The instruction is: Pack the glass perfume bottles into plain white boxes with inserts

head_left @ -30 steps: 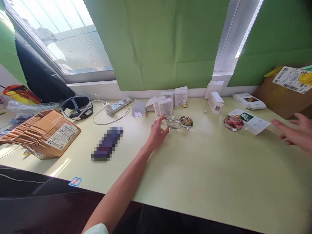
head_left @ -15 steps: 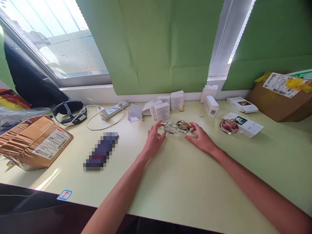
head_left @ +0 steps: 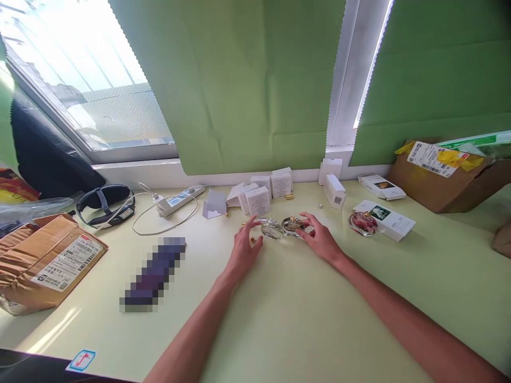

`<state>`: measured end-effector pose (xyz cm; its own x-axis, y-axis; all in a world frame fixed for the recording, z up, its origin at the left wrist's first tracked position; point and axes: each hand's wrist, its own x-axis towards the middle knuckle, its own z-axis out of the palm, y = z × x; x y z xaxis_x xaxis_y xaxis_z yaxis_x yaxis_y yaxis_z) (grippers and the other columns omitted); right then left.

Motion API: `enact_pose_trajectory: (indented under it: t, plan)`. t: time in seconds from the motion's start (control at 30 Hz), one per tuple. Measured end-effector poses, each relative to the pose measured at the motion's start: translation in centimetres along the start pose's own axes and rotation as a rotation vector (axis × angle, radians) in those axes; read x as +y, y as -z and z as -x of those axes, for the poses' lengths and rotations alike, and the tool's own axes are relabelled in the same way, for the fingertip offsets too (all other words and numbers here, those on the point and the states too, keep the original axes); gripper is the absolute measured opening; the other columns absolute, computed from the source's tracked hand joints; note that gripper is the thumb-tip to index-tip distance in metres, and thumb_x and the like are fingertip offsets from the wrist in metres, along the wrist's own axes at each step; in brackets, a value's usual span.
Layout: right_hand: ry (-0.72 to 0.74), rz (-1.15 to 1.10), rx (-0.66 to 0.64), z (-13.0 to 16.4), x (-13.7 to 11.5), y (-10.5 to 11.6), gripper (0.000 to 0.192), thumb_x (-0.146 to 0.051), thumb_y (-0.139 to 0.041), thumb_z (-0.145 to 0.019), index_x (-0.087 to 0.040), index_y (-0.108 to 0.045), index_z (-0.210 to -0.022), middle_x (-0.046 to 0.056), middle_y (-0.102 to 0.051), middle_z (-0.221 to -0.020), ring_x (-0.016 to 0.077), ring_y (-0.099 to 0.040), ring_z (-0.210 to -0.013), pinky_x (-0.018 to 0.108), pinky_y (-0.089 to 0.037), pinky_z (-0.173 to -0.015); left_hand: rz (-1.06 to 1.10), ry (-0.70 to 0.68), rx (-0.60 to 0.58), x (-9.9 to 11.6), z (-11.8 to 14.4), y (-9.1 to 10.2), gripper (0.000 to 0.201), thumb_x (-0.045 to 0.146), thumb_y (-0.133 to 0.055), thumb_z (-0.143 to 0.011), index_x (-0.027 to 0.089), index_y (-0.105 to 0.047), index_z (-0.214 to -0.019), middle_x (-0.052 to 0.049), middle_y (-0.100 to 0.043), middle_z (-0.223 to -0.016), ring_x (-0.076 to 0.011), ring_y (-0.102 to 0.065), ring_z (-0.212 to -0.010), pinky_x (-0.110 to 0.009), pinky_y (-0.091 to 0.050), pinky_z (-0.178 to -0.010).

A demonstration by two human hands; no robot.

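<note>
Left hand (head_left: 244, 249) rests on the pale green desk (head_left: 303, 319) with fingers spread, its fingertips beside the clear glass bottle (head_left: 271, 229). Right hand (head_left: 320, 240), likewise spread and holding nothing, cups around the gold-topped bottle (head_left: 292, 224), which touches the clear one. Just beyond them stand small white boxes (head_left: 258, 199) by the window wall.

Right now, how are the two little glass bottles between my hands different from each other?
The clear bottle lies by the left hand and looks colourless; the gold bottle lies by the right hand and shows dark gold contents with a gold top. Both are small, rounded glass, side by side on the table.
</note>
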<state>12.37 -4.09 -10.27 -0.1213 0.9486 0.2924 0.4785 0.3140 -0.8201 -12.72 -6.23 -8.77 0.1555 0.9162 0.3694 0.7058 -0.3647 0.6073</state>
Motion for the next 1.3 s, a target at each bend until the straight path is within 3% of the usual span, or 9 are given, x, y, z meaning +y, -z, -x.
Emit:
enact_pose_trajectory:
  t: [0.4, 0.67, 1.07, 1.3]
  plan:
    - [-0.073, -0.01, -0.003, 2.7, 0.8, 2.7, 0.058, -0.055, -0.057, -0.084, -0.026, -0.045, -0.132, 0.011, -0.063, -0.117, 0.0136, -0.057, -0.06, 0.037, -0.053, -0.071, -0.001, 0.015, 0.005, 0.4, 0.1, 0.1, 0.06, 0.021, -0.05, -0.087, 0.031, -0.026, -0.142, -0.006, -0.056, -0.13, -0.0211, -0.05, -0.118, -0.045, -0.033, -0.105]
    - [-0.056, 0.003, -0.004, 3.0, 0.9, 2.9, 0.058, -0.055, -0.057, -0.084, -0.026, -0.046, -0.133, 0.01, -0.063, -0.12, 0.0149, -0.059, -0.066, 0.036, -0.053, -0.073, 0.007, -0.077, -0.095, 0.3, 0.3, -0.2, 0.073, 0.009, -0.041, -0.084, 0.032, -0.013, -0.148, -0.005, -0.048, -0.142, -0.0206, -0.043, -0.128, -0.043, -0.028, -0.107]
    - [-0.053, 0.011, 0.04, 2.9, 1.4, 3.1, 0.056, -0.056, -0.06, -0.081, -0.026, -0.05, -0.128, 0.012, -0.064, -0.12, 0.0157, -0.062, -0.065, 0.036, -0.054, -0.071, 0.001, -0.04, -0.039, 0.8, 0.4, -0.4, 0.062, 0.018, -0.051, -0.085, 0.031, -0.029, -0.142, -0.006, -0.055, -0.126, -0.0225, -0.045, -0.123, -0.043, -0.027, -0.106]
    - [-0.056, 0.003, 0.033, 3.0, 1.2, 3.1, 0.054, -0.053, -0.061, -0.082, -0.026, -0.05, -0.128, 0.01, -0.064, -0.119, 0.0138, -0.06, -0.062, 0.035, -0.052, -0.07, -0.011, -0.049, -0.05, 0.9, 0.4, -0.5, 0.062, 0.024, -0.052, -0.088, 0.033, -0.026, -0.143, -0.005, -0.055, -0.129, -0.0221, -0.047, -0.123, -0.042, -0.028, -0.106]
